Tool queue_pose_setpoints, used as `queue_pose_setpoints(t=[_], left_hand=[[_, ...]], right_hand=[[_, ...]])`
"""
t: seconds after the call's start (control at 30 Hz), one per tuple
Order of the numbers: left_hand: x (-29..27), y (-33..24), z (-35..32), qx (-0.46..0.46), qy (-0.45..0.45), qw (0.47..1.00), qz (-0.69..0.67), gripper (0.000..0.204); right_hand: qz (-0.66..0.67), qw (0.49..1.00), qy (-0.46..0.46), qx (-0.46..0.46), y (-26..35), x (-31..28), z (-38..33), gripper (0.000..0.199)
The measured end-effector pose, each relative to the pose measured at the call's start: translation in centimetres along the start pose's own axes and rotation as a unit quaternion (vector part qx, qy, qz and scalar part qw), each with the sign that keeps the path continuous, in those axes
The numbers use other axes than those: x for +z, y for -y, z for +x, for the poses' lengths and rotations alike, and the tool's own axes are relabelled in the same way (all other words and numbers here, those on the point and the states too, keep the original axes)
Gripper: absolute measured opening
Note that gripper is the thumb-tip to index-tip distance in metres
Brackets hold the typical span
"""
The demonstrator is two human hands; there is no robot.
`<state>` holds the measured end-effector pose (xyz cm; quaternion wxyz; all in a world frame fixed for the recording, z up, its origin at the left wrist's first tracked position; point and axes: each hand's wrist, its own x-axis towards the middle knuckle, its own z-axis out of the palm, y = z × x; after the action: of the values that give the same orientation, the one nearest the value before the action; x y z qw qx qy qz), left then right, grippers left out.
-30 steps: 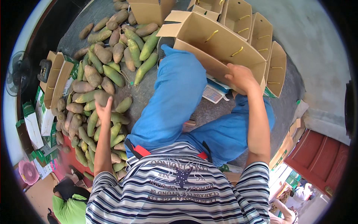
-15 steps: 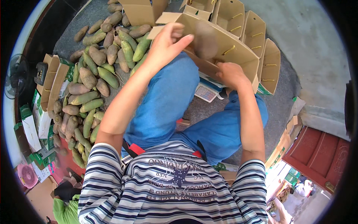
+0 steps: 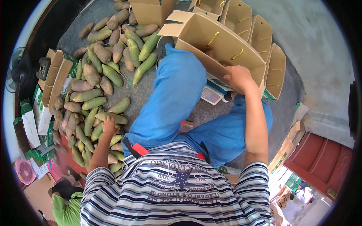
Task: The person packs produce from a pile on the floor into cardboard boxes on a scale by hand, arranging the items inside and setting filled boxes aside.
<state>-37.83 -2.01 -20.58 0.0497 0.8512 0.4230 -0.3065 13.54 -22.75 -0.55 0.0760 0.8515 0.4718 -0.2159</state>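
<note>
- Head view: the left hand (image 3: 109,126) is well to the left of the open carton (image 3: 226,43) and nearer to the body; its fingers are bent on a long green vegetable (image 3: 120,119), but I cannot tell if they grip it or only touch it.
- The right hand (image 3: 240,78) is on the near wall of the open carton; its fingers are close together and curled over the upper edge, holding the cardboard.
- Inside the open carton, by its near wall, a brownish thing (image 3: 209,53) shows only in part; its shape is mostly hidden. Two yellow cord handles are on the far wall.
- The vegetable pile (image 3: 92,75), with green and brown pieces lying across each other, spreads to the left of the open carton.
- Just below the near side of the open carton is a device with pale keys (image 3: 212,95), partly covered.
- One leg in blue trousers (image 3: 169,98) comes up to the left front corner of the open carton.
- Behind the open carton and to its right stand more cartons (image 3: 260,32); another tall carton (image 3: 151,13) is to its left.
- Far from the open carton, at lower left, is a person in a green top (image 3: 67,209); at lower right is a red door (image 3: 320,162).
</note>
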Motion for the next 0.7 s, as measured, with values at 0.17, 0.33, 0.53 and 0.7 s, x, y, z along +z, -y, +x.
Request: queue_pose_setpoints(t=[0.17, 0.33, 0.53, 0.7], left_hand=[[2.8, -0.1, -1.0, -0.065, 0.023, 0.998, 0.008, 0.062], [3.1, 1.8, 1.3, -0.074, -0.048, 0.995, 0.049, 0.064], [2.6, 3.1, 4.2, -0.046, 0.048, 0.989, 0.134, 0.062], [1.7, 2.4, 4.6, -0.077, 0.036, 0.990, 0.111, 0.060]], right_hand=[[-0.013, 1.000, -0.003, 0.005, -0.3, 0.5, 0.3, 0.022], [-0.024, 1.000, -0.003, 0.004, 0.1, 0.3, 0.4, 0.023], [-0.027, 0.999, -0.006, 0.017, -0.2, 0.7, 0.5, 0.022], [-0.037, 0.999, -0.008, 0.018, -0.2, 0.7, 0.4, 0.021]])
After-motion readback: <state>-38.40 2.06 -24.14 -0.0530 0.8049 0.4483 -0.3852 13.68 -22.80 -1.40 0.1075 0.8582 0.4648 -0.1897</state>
